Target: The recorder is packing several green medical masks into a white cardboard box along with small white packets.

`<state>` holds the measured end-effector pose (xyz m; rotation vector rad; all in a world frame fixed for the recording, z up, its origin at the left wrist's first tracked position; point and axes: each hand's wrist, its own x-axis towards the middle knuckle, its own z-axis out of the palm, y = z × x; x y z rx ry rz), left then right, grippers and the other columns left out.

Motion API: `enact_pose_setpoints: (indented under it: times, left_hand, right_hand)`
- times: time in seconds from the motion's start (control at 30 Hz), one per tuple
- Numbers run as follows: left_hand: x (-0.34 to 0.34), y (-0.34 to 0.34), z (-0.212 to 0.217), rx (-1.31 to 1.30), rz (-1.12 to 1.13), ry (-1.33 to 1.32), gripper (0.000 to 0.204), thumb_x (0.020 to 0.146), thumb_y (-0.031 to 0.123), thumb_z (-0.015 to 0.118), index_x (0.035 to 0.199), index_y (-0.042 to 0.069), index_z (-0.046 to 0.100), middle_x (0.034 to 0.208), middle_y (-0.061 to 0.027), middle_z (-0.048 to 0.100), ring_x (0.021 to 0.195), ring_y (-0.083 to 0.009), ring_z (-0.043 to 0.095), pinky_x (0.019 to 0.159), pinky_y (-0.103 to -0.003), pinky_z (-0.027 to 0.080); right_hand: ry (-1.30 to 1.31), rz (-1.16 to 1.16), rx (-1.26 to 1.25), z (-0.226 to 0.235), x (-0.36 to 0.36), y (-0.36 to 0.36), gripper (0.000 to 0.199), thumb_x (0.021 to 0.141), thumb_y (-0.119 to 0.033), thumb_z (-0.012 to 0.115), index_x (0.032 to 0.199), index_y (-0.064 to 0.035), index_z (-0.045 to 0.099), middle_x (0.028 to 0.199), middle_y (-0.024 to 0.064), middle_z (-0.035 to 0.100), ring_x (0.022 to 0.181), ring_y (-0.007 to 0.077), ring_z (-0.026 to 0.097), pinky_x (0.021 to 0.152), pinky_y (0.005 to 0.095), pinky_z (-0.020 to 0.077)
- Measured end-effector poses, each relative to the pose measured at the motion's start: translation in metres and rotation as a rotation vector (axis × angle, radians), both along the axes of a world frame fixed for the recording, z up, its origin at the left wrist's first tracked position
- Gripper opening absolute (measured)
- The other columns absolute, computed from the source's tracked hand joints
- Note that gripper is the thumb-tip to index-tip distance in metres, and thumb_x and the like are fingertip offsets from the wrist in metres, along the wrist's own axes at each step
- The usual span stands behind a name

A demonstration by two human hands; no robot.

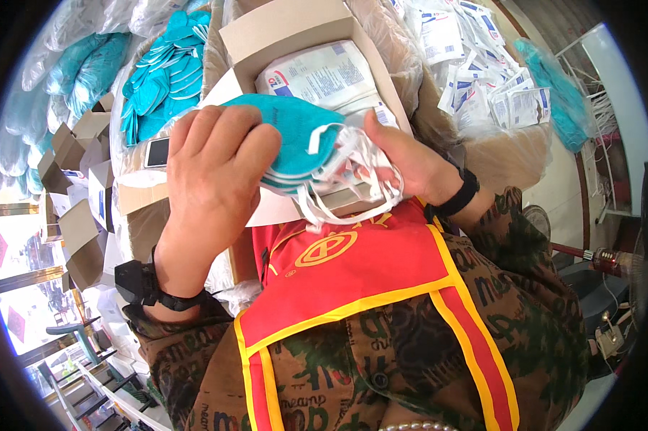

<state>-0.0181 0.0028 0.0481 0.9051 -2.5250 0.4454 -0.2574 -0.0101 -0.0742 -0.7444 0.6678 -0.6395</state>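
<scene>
A small stack of teal cup-shaped face masks [284,118] is held in front of me, over the open cardboard box [281,29]. My left hand [220,151] has its fingers curled over the stack's left end. At the other end, my right hand [417,161] is closed around the bunched white elastic straps [356,165], thumb raised and fingertips partly hidden behind them. Some straps hang in loops below the masks. Inside the box lie white printed packets [320,72], partly covered by the masks.
Many loose teal masks fill a plastic-lined carton [169,79] at the far left, with a phone-like device [156,153] at its near edge. Loose white packets [474,65] heap in another lined carton at right. Several opened small boxes [83,230] stand at left. A bagged teal bundle [553,93] lies far right.
</scene>
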Motion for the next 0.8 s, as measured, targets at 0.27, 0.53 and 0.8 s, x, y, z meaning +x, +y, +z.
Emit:
enact_pose_setpoints:
  times: [0.27, 0.53, 0.8]
  left_hand:
    - [0.008, -0.003, -0.011, 0.188, 0.113, 0.001, 0.031, 0.059, -0.002, 0.061, 0.087, 0.006, 0.05, 0.085, -0.0099, 0.051, 0.083, -0.0305, 0.052, 0.072, -0.04, 0.039]
    - [-0.001, 0.032, -0.059, 1.402, -0.186, 0.628, 0.044, 0.065, 0.015, 0.075, 0.103, 0.001, 0.058, 0.094, -0.0152, 0.065, 0.087, -0.0237, 0.064, 0.078, -0.034, 0.048]
    - [0.009, 0.053, 0.001, 0.823, -0.411, 0.103, 0.026, 0.058, 0.013, 0.066, 0.077, 0.007, 0.05, 0.068, -0.0092, 0.046, 0.061, -0.0303, 0.054, 0.053, -0.039, 0.046]
  right_hand:
    - [0.215, 0.535, -0.414, 0.057, 0.007, 0.03, 0.028, 0.087, -0.025, 0.07, 0.105, -0.0038, 0.065, 0.08, -0.0003, 0.063, 0.066, 0.0053, 0.053, 0.06, 0.0238, 0.0438]
    - [0.147, -0.055, -1.188, 0.094, 0.022, 0.035, 0.022, 0.077, -0.013, 0.075, 0.095, -0.005, 0.065, 0.102, 0.0096, 0.06, 0.101, 0.0284, 0.054, 0.091, 0.0371, 0.0404]
    - [-0.265, 0.61, -0.947, 0.12, 0.006, 0.06, 0.013, 0.085, -0.02, 0.07, 0.09, -0.0076, 0.067, 0.081, 0.0083, 0.065, 0.077, 0.0297, 0.061, 0.084, 0.0447, 0.044]
